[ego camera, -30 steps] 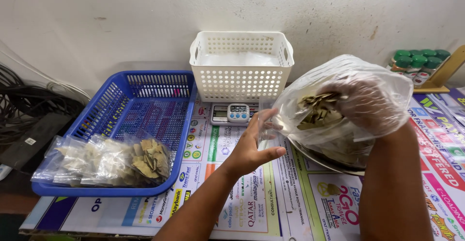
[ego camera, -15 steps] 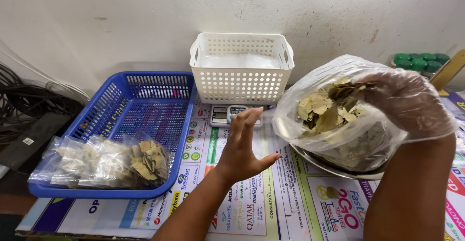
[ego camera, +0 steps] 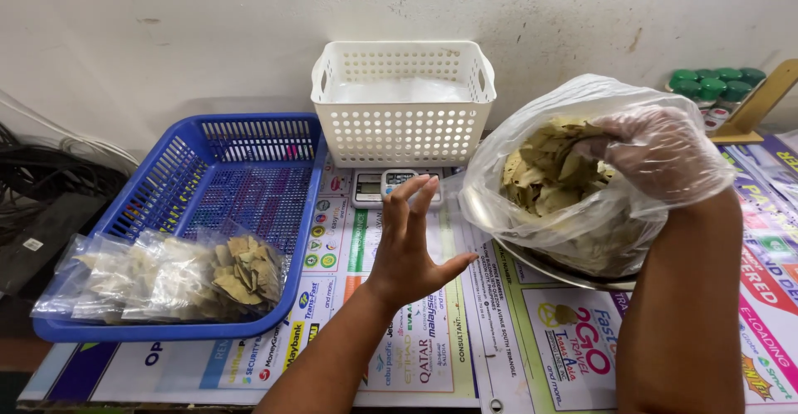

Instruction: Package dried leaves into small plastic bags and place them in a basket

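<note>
Plastic-gloved right hand (ego camera: pixel 657 152) grip clamped on dried leaves (ego camera: pixel 544 173) | left hand (ego camera: pixel 411 248) grip spread, empty

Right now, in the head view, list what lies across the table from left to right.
Black cables → blue basket holding small packets of dried leaves → left hand → big clear bag of dried leaves → gloved right hand → green-capped bottles.

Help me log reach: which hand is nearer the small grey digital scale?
Left. The left hand hovers open just in front of the small grey digital scale; the gloved right hand is off to its right, inside the clear plastic bag.
</note>
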